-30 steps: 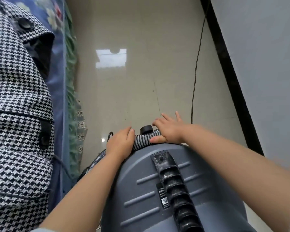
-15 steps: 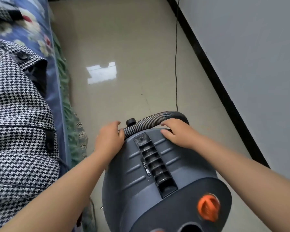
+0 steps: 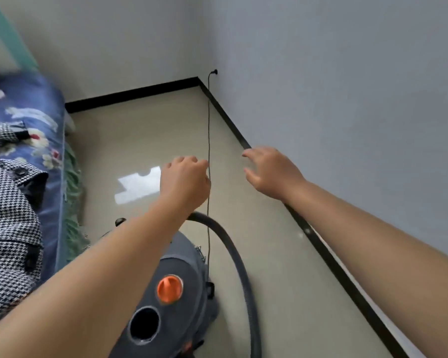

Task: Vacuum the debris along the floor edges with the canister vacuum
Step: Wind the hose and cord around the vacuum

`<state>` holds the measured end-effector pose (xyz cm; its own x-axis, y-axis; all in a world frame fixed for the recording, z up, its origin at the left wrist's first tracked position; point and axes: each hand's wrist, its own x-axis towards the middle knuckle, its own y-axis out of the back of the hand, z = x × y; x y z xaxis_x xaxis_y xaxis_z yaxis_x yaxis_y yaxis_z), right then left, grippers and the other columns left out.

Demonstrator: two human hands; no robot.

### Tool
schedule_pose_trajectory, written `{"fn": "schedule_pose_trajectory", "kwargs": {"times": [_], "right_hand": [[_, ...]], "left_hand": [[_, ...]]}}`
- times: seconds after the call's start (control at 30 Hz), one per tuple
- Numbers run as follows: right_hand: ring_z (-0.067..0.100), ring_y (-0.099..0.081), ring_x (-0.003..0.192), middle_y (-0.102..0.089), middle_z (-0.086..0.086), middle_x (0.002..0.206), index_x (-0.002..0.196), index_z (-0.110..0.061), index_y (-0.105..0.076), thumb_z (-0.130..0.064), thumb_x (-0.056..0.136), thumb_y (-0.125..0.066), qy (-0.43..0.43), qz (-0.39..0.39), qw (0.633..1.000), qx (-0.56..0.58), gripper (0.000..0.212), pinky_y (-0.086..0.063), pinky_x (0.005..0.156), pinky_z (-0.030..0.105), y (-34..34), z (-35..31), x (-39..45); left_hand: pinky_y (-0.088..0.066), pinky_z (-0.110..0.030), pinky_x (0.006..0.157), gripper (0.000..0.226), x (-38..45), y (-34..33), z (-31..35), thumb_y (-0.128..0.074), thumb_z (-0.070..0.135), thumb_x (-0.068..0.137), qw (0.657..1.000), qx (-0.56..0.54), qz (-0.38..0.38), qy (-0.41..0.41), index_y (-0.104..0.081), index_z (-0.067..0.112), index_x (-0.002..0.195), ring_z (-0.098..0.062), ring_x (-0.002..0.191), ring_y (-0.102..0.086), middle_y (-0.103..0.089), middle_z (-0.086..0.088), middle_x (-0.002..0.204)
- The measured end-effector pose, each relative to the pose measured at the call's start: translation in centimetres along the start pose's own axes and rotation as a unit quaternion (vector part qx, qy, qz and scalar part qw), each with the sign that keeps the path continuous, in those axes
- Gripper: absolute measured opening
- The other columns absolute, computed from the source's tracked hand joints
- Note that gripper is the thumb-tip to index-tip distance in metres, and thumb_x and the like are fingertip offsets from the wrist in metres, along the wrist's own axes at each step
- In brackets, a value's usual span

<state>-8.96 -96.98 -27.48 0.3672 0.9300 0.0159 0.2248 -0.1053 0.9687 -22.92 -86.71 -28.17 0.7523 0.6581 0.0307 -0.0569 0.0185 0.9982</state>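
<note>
Glossy beige floor [image 3: 150, 135]; black skirting [image 3: 321, 246]; grey walls [image 3: 347, 86].

Glossy tile floor [image 3: 150, 140]; matt grey plastic canister vacuum [image 3: 184, 264]; houndstooth cloth [image 3: 8, 228]; matt wall [image 3: 347, 73].

The vacuum [image 3: 184, 275] at the bottom centre is dark grey, with an orange knob [image 3: 169, 288] and a round black opening [image 3: 144, 324] below it. Its hose [image 3: 239, 264] is dark grey to black. The floor [image 3: 145, 130] is pale beige and glossy, with a white patch of reflected light at the centre. The walls [image 3: 347, 86] are light grey-blue, and the baseboard [image 3: 318, 244] along them is black. A thin black cord [image 3: 209, 125] goes down from the upper centre. At the left, the bedcover [image 3: 36, 104] is blue with white and red flowers and has a green fringe [image 3: 74, 187]. On it lies a coat [image 3: 8, 215] in black-and-white houndstooth with black buttons.
</note>
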Motion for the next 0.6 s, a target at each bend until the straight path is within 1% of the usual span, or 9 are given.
{"fn": "schedule_pose_trajectory", "kwargs": {"times": [0.1,0.2,0.27,0.4,0.47,0.53,0.6], "right_hand": [[0.029,-0.045,0.122,-0.052,0.012,0.132,0.132,-0.007,-0.046,-0.021,0.095,-0.042,-0.006,0.038,0.999,-0.029,0.039,-0.038,0.101,0.040,7.4,4.3,-3.5],[0.027,-0.043,0.125,-0.049,0.010,0.135,0.137,-0.011,-0.040,-0.025,0.096,-0.041,-0.011,0.062,0.996,-0.055,0.044,-0.035,0.102,0.037,13.7,7.3,-5.7],[0.025,-0.040,0.128,-0.046,0.008,0.139,0.141,-0.013,-0.035,-0.031,0.097,-0.040,-0.016,0.063,0.995,-0.075,0.048,-0.031,0.105,0.036,17.0,8.8,-6.1],[0.025,-0.035,0.132,-0.043,0.007,0.141,0.142,-0.013,-0.032,-0.041,0.096,-0.040,-0.024,0.085,0.993,-0.082,0.054,-0.026,0.108,0.040,21.8,10.7,-3.9],[0.026,-0.034,0.132,-0.044,0.007,0.140,0.142,-0.013,-0.031,-0.043,0.096,-0.039,-0.019,0.103,0.992,-0.074,0.056,-0.025,0.109,0.041,23.5,11.4,-1.6],[0.025,-0.030,0.136,-0.040,0.007,0.144,0.144,-0.013,-0.028,-0.045,0.096,-0.037,-0.004,0.105,0.992,-0.076,0.059,-0.023,0.111,0.044,24.4,11.9,1.2],[0.024,-0.025,0.139,-0.036,0.006,0.147,0.146,-0.014,-0.025,-0.047,0.096,-0.037,0.014,0.098,0.991,-0.087,0.061,-0.021,0.112,0.045,24.9,12.4,4.5]], "left_hand": [[-0.036,-0.036,0.094,0.036,0.4,5.5,6.6,-0.040,0.026,0.095,0.999,0.017,0.036,0.013,-0.053,0.016,0.127,-0.027,0.119,-0.046,-0.056,-0.006,0.126],[-0.033,-0.037,0.098,0.035,0.9,10.5,11.7,-0.039,0.030,0.095,0.998,0.035,0.050,0.019,-0.052,0.016,0.125,-0.027,0.120,-0.045,-0.055,-0.006,0.126],[-0.029,-0.039,0.103,0.035,1.7,13.4,13.9,-0.039,0.033,0.095,0.997,0.043,0.055,0.025,-0.051,0.016,0.123,-0.027,0.122,-0.043,-0.054,-0.005,0.125],[-0.024,-0.044,0.109,0.045,4.5,17.7,15.0,-0.033,0.044,0.096,0.995,0.041,0.079,0.051,-0.043,0.019,0.131,-0.027,0.129,-0.035,-0.048,-0.004,0.132],[-0.018,-0.047,0.112,0.050,6.6,18.9,14.5,-0.030,0.047,0.096,0.992,0.032,0.093,0.074,-0.036,0.020,0.137,-0.027,0.136,-0.027,-0.040,-0.005,0.142],[-0.012,-0.048,0.114,0.053,9.0,19.4,13.8,-0.028,0.048,0.097,0.991,0.025,0.090,0.097,-0.029,0.021,0.142,-0.029,0.142,-0.017,-0.028,-0.006,0.151],[-0.010,-0.049,0.115,0.054,12.0,19.2,12.9,-0.028,0.048,0.097,0.990,0.027,0.087,0.111,-0.026,0.021,0.144,-0.028,0.143,-0.013,-0.023,-0.007,0.154]]}}
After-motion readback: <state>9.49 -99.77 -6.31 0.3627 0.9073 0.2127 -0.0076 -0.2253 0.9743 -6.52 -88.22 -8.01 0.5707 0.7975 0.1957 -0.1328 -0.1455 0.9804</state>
